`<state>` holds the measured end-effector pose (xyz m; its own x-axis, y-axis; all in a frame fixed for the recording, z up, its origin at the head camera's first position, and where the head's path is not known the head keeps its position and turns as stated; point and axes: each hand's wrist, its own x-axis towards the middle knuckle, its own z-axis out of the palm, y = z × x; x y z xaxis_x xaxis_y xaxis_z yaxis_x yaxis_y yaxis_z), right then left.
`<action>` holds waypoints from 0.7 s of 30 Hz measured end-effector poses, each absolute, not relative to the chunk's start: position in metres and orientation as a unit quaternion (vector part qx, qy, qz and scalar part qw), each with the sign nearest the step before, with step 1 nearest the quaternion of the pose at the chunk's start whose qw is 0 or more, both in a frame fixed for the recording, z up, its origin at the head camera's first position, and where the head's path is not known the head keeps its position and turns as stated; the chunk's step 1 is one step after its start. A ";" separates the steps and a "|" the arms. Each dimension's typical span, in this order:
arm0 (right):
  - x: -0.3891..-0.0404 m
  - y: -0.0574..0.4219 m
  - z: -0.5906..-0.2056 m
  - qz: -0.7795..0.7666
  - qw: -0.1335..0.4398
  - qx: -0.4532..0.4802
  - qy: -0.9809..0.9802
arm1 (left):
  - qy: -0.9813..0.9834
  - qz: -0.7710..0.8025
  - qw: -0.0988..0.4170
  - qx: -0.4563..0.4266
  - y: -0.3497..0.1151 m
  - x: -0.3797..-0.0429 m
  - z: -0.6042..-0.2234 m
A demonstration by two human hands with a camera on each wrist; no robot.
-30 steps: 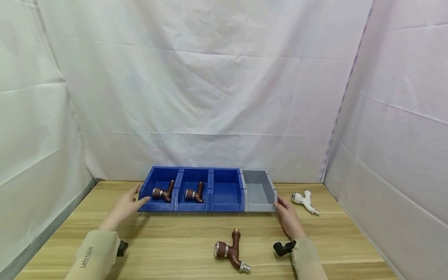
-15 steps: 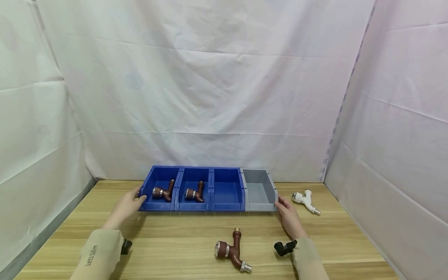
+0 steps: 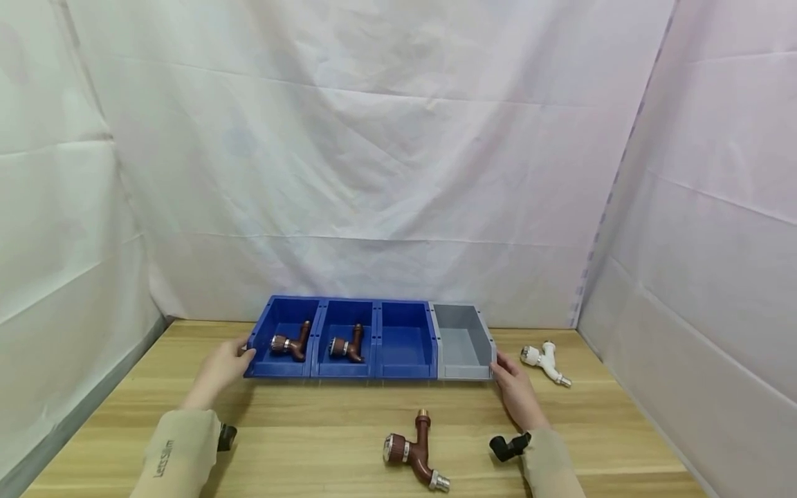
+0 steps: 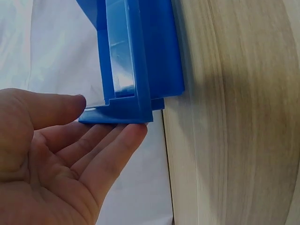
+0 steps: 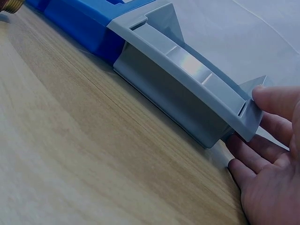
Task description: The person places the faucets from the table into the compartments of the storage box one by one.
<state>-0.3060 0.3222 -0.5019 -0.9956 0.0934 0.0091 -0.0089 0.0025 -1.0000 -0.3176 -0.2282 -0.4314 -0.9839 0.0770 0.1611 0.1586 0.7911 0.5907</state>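
Note:
Three blue bins and one grey bin [image 3: 463,349] form a joined row at the back of the table. My left hand [image 3: 218,370] grips the outer side of the leftmost blue bin [image 3: 277,369]; in the left wrist view its thumb lies at the inner edge and its fingers [image 4: 110,154] along the outside. At the other end, my right hand [image 3: 518,394] holds the grey bin's front corner, thumb [image 5: 272,99] over the rim and the other fingers beneath. One brown faucet [image 3: 299,346] lies in the leftmost bin, another brown faucet [image 3: 355,348] in the bin beside it.
A third brown faucet [image 3: 418,453] with a metal spout end lies on the wooden table [image 3: 299,443] in front of the row. To the right of the grey bin lies a white faucet [image 3: 546,361]. White cloth [image 3: 386,173] hangs close behind and at both sides.
My left hand has closed from a spread thumb and fingers onto the leftmost bin's side. The right hand keeps its hold on the grey bin, and the row has barely shifted.

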 end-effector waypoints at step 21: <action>-0.304 0.320 -0.499 0.716 0.033 -0.029 -0.697 | -0.946 -0.313 0.070 -0.048 -0.229 -0.320 -0.435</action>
<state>-0.3037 0.3201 -0.4990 -0.9962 0.0867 0.0041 -0.0064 -0.0259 -0.9996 -0.3195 -0.2293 -0.4352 -0.9855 0.0460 0.1631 0.1342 0.7991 0.5861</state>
